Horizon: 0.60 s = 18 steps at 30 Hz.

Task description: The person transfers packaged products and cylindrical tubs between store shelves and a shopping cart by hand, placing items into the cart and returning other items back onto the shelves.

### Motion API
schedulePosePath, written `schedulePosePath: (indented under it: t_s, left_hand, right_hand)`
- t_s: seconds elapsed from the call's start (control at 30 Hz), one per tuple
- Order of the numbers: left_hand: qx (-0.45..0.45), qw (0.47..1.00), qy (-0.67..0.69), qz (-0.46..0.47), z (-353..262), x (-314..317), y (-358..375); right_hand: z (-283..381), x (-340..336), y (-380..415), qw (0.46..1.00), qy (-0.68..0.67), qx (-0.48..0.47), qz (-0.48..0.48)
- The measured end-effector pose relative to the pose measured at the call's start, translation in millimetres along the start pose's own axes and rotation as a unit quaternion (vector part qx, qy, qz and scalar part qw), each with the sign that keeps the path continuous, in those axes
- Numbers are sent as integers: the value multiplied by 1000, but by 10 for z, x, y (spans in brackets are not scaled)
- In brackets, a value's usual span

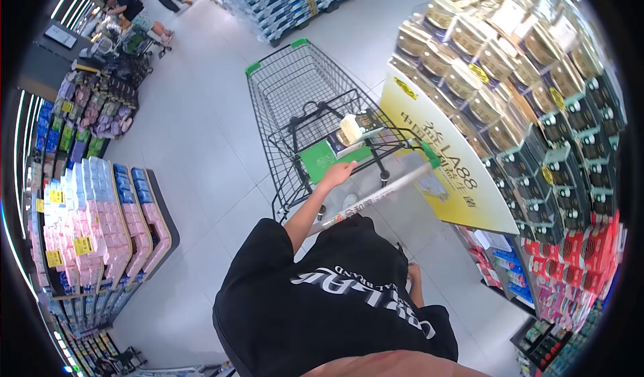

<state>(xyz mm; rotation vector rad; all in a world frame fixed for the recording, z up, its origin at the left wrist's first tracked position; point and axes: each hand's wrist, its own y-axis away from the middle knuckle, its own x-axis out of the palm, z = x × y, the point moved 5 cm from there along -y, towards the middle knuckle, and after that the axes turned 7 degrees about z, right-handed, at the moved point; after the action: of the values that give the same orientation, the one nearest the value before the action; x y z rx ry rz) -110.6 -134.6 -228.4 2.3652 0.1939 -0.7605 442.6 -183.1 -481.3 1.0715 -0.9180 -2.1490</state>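
Observation:
My left hand (340,174) reaches over the handle bar (376,196) of a wire shopping cart (268,119). It hovers above the green seat panel (315,164), fingers loosely extended, apparently holding nothing. Just beyond the fingertips, a dark-and-white box (343,150) lies in the seat area. Against it leans a cream and black package (361,127), with small print I cannot read. Down by my hip is my right hand (414,272), partly covered by my black shirt; its fingers are too hidden to show a grip.
A yellow-and-white display board (436,155) with stacked gift boxes (483,75) stands close on the cart's right. Pink and blue packs (94,209) fill a shelf on the left. Ahead is a pallet stack (282,1); a person (131,8) stands by another cart at far left.

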Motion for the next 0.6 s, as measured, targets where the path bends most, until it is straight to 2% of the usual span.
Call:
schedulePosePath:
  t_s: [0.03,0.07,0.13,0.17,0.2,0.23,0.27,0.3,0.33,0.4,0.5,0.57,0.6]
  left_hand:
    - [5,1000,-21,5,-61,40,50]
    - [-20,999,-26,-7,37,113,-21]
    - [-23,998,-61,-7,97,175,-100]
    - [4,996,-85,-16,299,260,-272]
    - [8,997,-54,-48,109,191,-59]
    - [-49,997,-47,-42,325,212,-233]
    - [-10,997,-50,-64,380,220,-303]
    - [14,998,-40,-57,309,212,-271]
    - [0,999,-37,-31,411,224,-377]
    - [-58,998,25,-21,176,301,-194]
    - [-81,996,19,-23,90,413,-140]
    - [-92,995,26,-21,-41,554,-27]
    - [-111,993,33,-28,-98,614,8]
  right_hand:
    - [-93,-25,-64,999,-34,-7,-5]
    - [98,-170,91,996,-81,26,15]
    - [224,-278,305,975,-221,-5,-19]
    - [282,-326,430,983,-143,-69,-87]
    - [437,-437,697,980,-122,-104,-121]
    - [349,-479,777,976,-90,-111,-163]
    - [242,-515,891,973,-131,-91,-166]
    - [73,-604,979,968,-168,-80,-167]
    - [-178,-744,1132,957,-206,-64,-192]
    - [-596,-840,1466,935,-273,-44,-224]
    - [-1575,-756,1854,867,-448,37,-215]
    - [-2169,-622,2062,843,-478,87,-230]
    - [-2330,-636,2193,812,-522,112,-238]
